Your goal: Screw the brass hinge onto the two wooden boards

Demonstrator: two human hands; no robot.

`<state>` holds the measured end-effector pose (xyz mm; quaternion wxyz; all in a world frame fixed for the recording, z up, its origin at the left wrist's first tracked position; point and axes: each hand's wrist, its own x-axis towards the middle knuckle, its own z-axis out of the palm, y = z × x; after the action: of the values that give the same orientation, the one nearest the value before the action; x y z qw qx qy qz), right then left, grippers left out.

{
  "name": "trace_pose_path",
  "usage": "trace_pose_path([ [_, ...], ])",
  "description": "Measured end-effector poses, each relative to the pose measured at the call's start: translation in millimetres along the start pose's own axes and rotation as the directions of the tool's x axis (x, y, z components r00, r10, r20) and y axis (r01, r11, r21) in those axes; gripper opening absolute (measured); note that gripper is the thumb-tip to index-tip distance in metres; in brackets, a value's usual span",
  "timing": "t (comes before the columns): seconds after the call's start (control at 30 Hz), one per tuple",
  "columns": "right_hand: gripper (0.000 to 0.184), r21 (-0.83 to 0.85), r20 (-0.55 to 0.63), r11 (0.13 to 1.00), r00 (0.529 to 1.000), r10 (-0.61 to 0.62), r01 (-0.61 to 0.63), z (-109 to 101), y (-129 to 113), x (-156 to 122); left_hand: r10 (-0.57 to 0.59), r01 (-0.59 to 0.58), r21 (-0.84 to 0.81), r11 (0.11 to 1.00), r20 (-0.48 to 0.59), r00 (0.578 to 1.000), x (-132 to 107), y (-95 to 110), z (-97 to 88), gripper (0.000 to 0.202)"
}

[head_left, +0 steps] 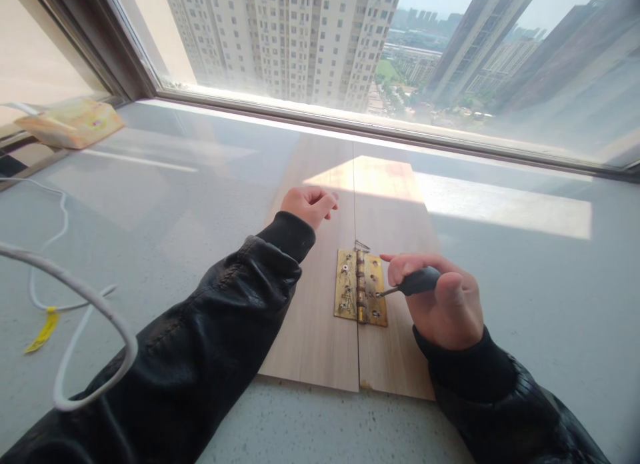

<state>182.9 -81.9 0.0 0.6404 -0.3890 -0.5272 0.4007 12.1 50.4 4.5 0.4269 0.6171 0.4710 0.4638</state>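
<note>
At the hinge's [361,284] right, our right hand [447,307] is holding a screwdriver [421,281], likely turning a screw [379,295], needing steady pressure; left hand [306,206] curled, contents unclear.

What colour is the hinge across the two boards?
The hinge is brass-gold, with dark brown tarnish or staining; best seen in the head view.

In its grip the bare right hand [450,304] holds a dark-handled metal screwdriver [421,281], tip at the right leaf of a tarnished brass-coloured hinge [361,287]. The hinge spans the seam between two pale wood-grained boards [320,344] on a white speckled worktop [280,421]. Thin metal screws [363,247] lie just beyond it. The bare left hand [309,206], fingers curled, is above the left board.
</note>
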Motion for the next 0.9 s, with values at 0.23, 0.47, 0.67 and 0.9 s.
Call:
trace_pose_path([
  [0.23,0.042,0.11,0.102,0.991,0.993,0.066,-0.077,1.2,1.1,5.5,-0.037,0.05,0.132,0.99,-0.1,0.994,-13.1,-5.6,-36.8,0.027],
  [0.47,0.052,0.18,0.285,0.952,0.94,0.188,-0.246,9.2,0.9,7.6,-0.104,0.134,0.139,0.981,-0.205,0.973,-41.6,-19.4,-58.5,0.027],
  [0.67,0.05,0.2,0.245,0.956,0.956,0.163,-0.214,19.3,-2.2,3.9,-0.149,0.174,0.101,0.98,-0.214,0.965,-41.3,-24.4,-57.7,0.029],
  [0.9,0.045,0.036,0.083,0.999,0.996,-0.013,0.01,10.0,0.6,-2.5,-0.161,0.179,0.072,0.981,-0.205,0.965,-38.4,-30.7,-59.6,0.031],
])
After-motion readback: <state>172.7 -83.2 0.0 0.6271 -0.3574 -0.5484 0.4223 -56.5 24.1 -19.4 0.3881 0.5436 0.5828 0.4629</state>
